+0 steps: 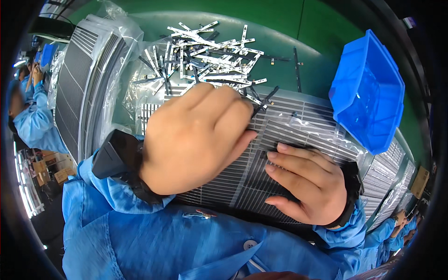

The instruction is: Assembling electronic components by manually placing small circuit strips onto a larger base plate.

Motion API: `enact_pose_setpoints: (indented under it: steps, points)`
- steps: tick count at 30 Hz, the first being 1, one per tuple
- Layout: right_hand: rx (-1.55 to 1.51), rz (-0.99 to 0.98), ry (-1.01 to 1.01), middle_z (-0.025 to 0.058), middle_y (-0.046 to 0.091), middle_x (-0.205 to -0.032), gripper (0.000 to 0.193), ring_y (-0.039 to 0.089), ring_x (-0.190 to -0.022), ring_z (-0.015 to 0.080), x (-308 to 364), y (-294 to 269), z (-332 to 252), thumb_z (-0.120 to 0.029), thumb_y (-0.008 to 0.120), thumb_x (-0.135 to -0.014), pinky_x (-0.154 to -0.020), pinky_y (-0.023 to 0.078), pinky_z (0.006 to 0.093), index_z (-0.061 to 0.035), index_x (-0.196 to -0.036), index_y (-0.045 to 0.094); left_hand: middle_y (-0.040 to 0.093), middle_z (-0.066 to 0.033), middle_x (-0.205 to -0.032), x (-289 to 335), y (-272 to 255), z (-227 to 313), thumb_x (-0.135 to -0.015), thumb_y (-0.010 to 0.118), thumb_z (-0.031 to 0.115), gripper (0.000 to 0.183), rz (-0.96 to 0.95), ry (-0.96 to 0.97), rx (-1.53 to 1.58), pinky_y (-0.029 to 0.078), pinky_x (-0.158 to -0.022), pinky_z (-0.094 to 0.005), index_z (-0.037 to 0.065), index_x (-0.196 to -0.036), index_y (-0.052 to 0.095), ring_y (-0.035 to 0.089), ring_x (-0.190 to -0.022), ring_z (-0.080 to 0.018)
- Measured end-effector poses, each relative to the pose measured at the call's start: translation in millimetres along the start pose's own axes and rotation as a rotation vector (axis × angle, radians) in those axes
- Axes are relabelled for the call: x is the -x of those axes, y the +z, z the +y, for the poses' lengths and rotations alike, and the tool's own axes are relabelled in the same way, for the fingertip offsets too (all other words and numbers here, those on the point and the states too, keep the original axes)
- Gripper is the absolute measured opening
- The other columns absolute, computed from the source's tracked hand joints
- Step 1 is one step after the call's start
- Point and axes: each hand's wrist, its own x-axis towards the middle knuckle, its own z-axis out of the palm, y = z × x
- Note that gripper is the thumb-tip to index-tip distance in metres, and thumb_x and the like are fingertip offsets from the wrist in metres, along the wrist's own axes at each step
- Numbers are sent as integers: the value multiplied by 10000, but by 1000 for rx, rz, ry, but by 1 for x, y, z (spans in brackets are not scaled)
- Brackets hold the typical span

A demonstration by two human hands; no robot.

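Note:
My left hand (196, 135) is curled, with its knuckles up and its fingertips hidden beneath it. It is over the far part of a dark panel (254, 184) with rows of narrow grey stripes. What its fingers hold, if anything, is hidden. Just beyond it spreads a loose heap of thin black and white strips (212, 53), and one dark strip (267, 100) lies close to its knuckles. My right hand (308, 182) lies flat on the striped panel, fingers stretched and apart, with nothing in its grasp.
An open blue plastic bin (368, 93) stands at the right. Stacked striped panels in clear plastic wrap (88, 79) are at the left, and more wrapped panels (385, 172) are at the right. The green table (322, 51) carries everything. Other people in blue sleeves (37, 119) work at both sides.

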Motion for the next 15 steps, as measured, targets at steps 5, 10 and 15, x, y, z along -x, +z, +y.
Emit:
enact_pose_setpoints:
  steps: [5,10,15]
  points:
    - [15,-26,-6,105,708,-1193,438,674,-1173,280,-2,1,-1,-267,801,-769,-854,551,343,-23,-1126,730,635,-98,-936,1,5,-7,-737,807,88,274,-13,-42,-25,519,-668,-377,49,-961,654,639,-807,-298]
    - [-16,-9,-1,111,711,-1179,428,681,-1157,299,-1,2,-1,-249,813,-757,-825,556,348,-24,-1112,736,640,-106,-922,-2,8,-12,-777,771,42,204,23,-8,-30,514,-671,-385,43,-929,635,631,-798,-316]
    - [14,144,27,147,723,-1043,396,723,-954,303,5,1,-5,-172,833,-754,-722,571,344,0,-1096,733,646,-133,-880,0,-3,-14,-821,735,7,146,159,43,223,517,-651,-368,12,-925,632,653,-759,-291]
